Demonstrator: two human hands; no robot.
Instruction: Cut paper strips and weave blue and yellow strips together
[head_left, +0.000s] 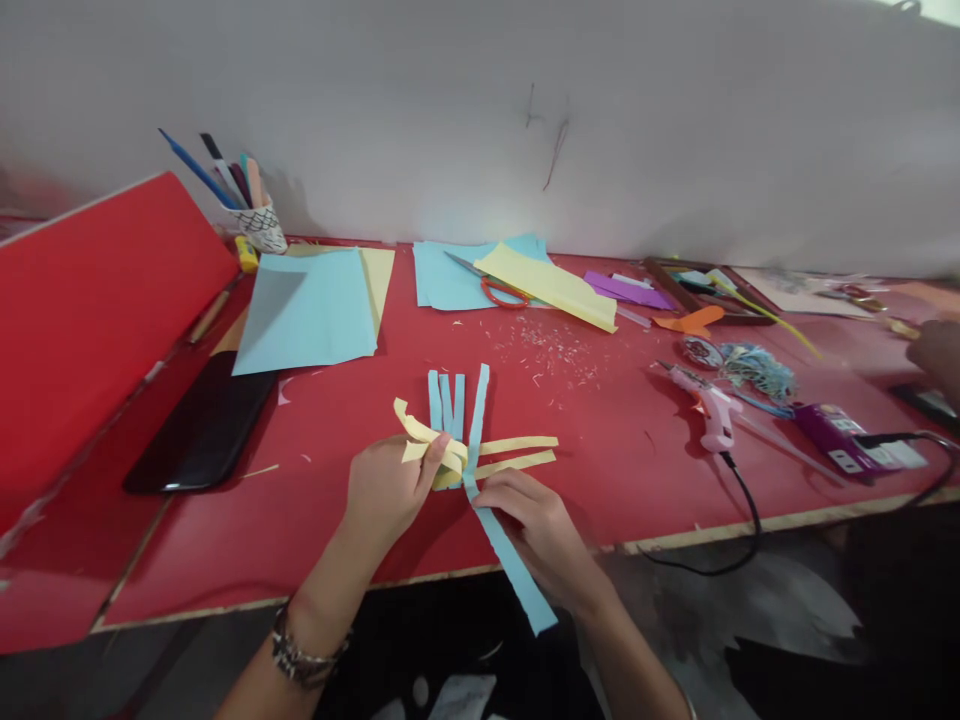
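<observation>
My left hand (390, 482) grips a small weave of paper strips, its thumb pressed on top. Yellow paper strips (517, 444) stick out to the right of the weave, and other yellow ends curl up over my left hand. Several short blue strips (447, 400) point away from me. A longer blue paper strip (517, 572) crosses the weave's right side and hangs down toward my lap. My right hand (536, 525) pinches this long strip near the crossing, fingers closed. The underside of the weave is hidden by my hands.
Blue sheets (315, 310) and a black phone (206, 420) lie left. Scissors (504, 294) sit among papers at the back. A pink glue gun (709, 410), its cord, and a purple power strip (844, 440) are right. Another person's hand (937, 355) shows at the far right.
</observation>
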